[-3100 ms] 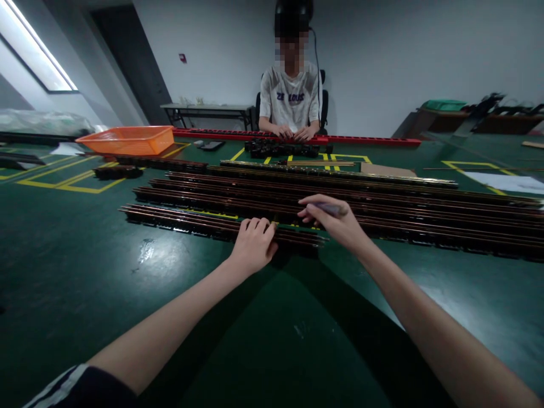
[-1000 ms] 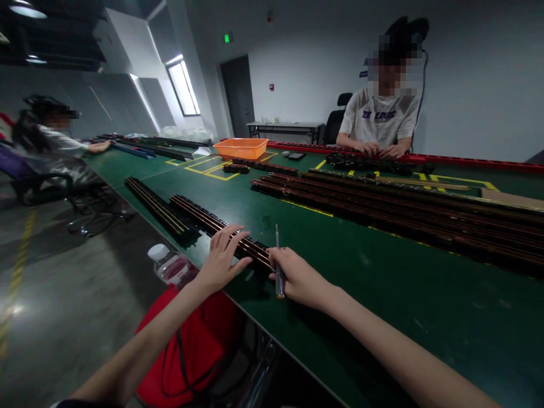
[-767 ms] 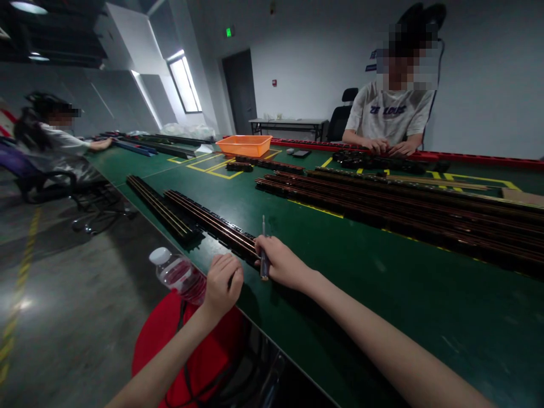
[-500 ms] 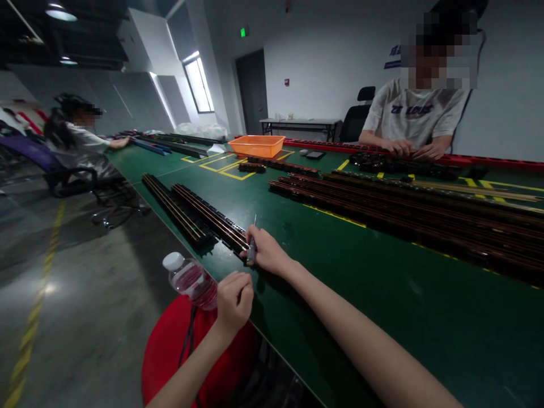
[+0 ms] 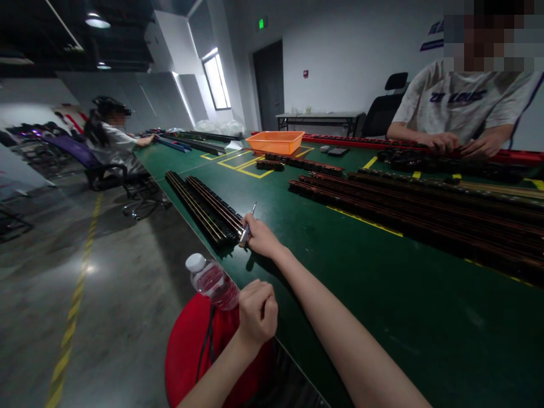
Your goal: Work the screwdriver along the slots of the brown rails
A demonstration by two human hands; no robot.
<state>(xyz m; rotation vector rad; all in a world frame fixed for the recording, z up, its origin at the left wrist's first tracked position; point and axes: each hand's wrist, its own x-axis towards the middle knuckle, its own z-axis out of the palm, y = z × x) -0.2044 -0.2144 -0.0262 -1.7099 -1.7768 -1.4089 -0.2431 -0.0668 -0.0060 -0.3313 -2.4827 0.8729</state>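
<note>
My right hand is closed around a slim tool with a thin metal shaft and greyish handle, which looks like a screwdriver. Its shaft points up and away. The hand is at the near end of a dark strip with copper-coloured rods, seemingly touching it. Alongside lies a second dark strip with brass-coloured rods, their near ends close together. My left hand is curled into a fist by the table edge, its palm hidden. A clear bottle with a white cap stands just beyond this fist.
A green table carries a long stack of dark rodded strips on the right and an orange tray farther back. One co-worker handles dark parts across the table; another person sits far left. A red stool is below me.
The view has swung left. The strip by my right hand now lies closer to its neighbour, and the tool leans more to the right. My left fist stays closed.
</note>
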